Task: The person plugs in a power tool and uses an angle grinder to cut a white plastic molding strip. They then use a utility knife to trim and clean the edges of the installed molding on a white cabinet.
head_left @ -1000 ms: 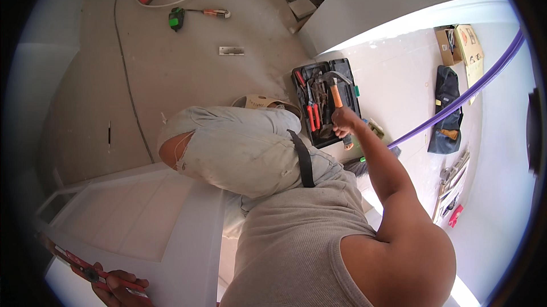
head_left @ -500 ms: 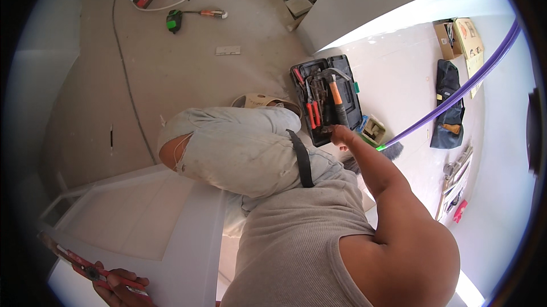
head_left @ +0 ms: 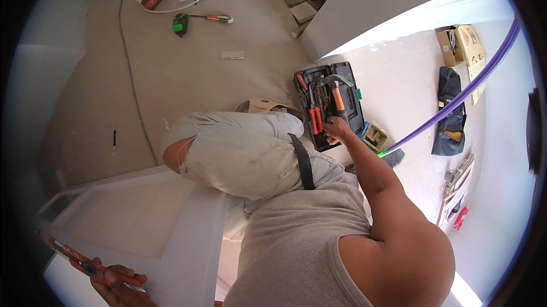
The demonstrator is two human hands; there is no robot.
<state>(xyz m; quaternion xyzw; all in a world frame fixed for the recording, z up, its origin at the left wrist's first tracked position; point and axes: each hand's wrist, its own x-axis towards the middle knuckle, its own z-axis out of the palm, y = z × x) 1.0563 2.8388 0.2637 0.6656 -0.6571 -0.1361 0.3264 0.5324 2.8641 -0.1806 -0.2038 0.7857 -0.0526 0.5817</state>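
At the lower left, my left hand [head_left: 122, 285] is closed around the handles of red-handled pliers [head_left: 91, 267], whose dark, worn jaws point to the upper left, over a white framed panel [head_left: 196, 233]. My right hand [head_left: 337, 130] reaches into the near end of an open black toolbox [head_left: 361, 120]. Its fingers are bent down among the tools; what they grip, if anything, is hidden. Right beside the fingers are the dark grip of an orange-handled hammer [head_left: 338, 99] and a red-handled hand tool [head_left: 315, 119]. Other dark tools fill the box.
Beside the toolbox are a small container [head_left: 375, 136] and a brush head [head_left: 393, 157] on a purple pole [head_left: 444, 116]. A tape measure [head_left: 180, 24], a screwdriver [head_left: 219, 19] and a grey cable [head_left: 130, 73] lie on the floor. A dark tool bag [head_left: 449, 113] lies at the right.
My right hand has moved a little farther into the toolbox, closer to the red-handled tool, with its fingers more bent. My left hand still holds the pliers. The whole view has shifted slightly.
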